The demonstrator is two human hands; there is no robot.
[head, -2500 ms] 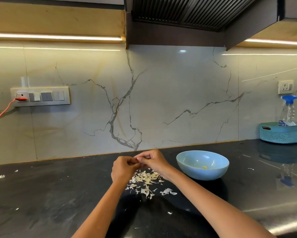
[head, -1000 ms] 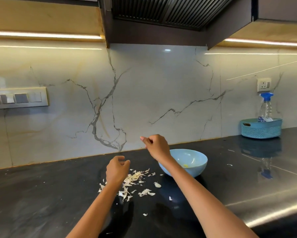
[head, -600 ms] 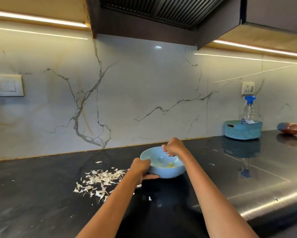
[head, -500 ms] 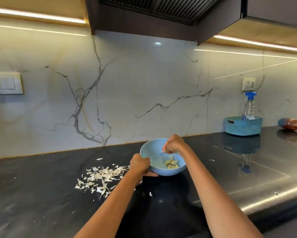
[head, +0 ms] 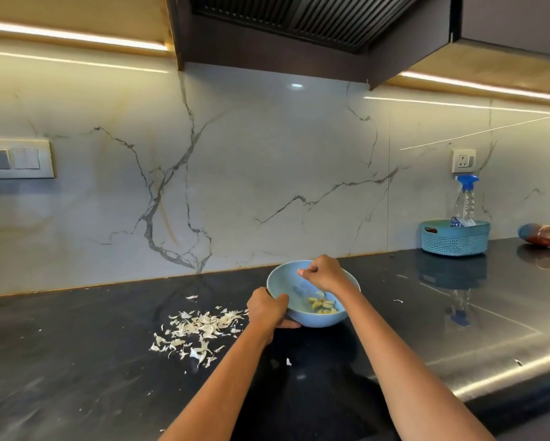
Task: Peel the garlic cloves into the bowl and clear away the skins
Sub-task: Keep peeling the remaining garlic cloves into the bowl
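Bowl [head: 278,275] centre frame, tilted; left hand [head: 267,308] grips rim, right hand [head: 323,273] curled above cloves [head: 323,305], contents unclear. I'd keep tilt shallow.

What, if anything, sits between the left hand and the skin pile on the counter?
Nothing visible does. The left hand grips the near-left rim of the blue bowl, and the garlic skins lie on bare black counter just left of it, the nearest flakes almost at the knuckles. It must let go of the bowl first.
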